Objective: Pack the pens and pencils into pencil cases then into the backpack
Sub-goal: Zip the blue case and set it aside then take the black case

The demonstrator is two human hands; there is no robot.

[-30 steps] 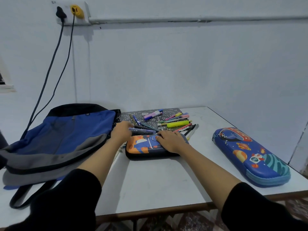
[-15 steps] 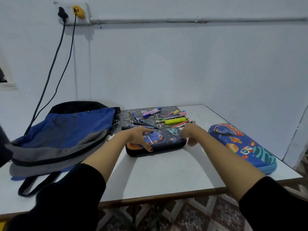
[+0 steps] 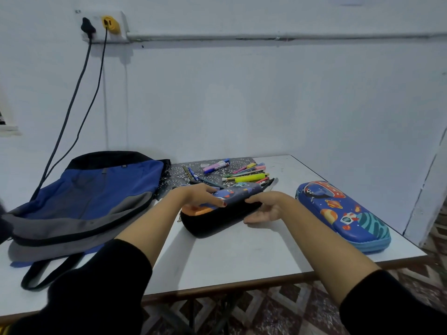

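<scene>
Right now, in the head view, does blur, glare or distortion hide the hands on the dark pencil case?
Head view: dim, bluish light, no glare; soft shadow under the dark pencil case and right hand; left hand slightly soft but readable; wide-angle stretch tilts the wall corner at the right edge; a dark blur at the left edge.

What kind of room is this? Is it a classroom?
Likely a plain room in a home rather than a classroom, though that's unsure: one small white table pushed against a bare pale wall, a white wall socket with two cables plugged in, and a patterned tiled floor.
</scene>
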